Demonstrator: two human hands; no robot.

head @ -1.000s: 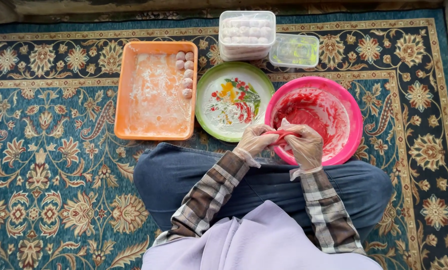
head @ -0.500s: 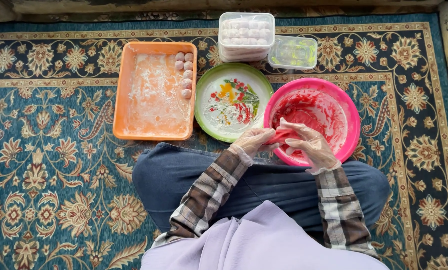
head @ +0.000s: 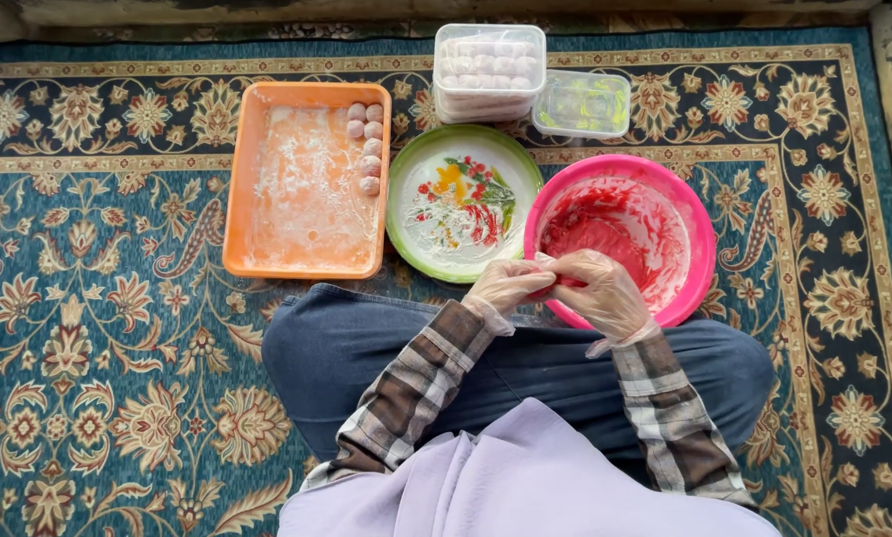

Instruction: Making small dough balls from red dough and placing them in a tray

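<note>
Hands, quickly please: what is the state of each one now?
Left hand: gloved, closed on the red dough piece.
Right hand: gloved, closed on the same piece.

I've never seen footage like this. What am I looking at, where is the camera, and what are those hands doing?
The camera sits on a seated person's head, looking down at their lap and a patterned carpet. No machine here: the left hand and right hand, in thin clear gloves, meet at the near rim of a pink bowl smeared red, pinching a small red piece between them. Beside it lie a floral plate, a floured orange tray holding pale pink balls, and two clear lidded containers.
</note>
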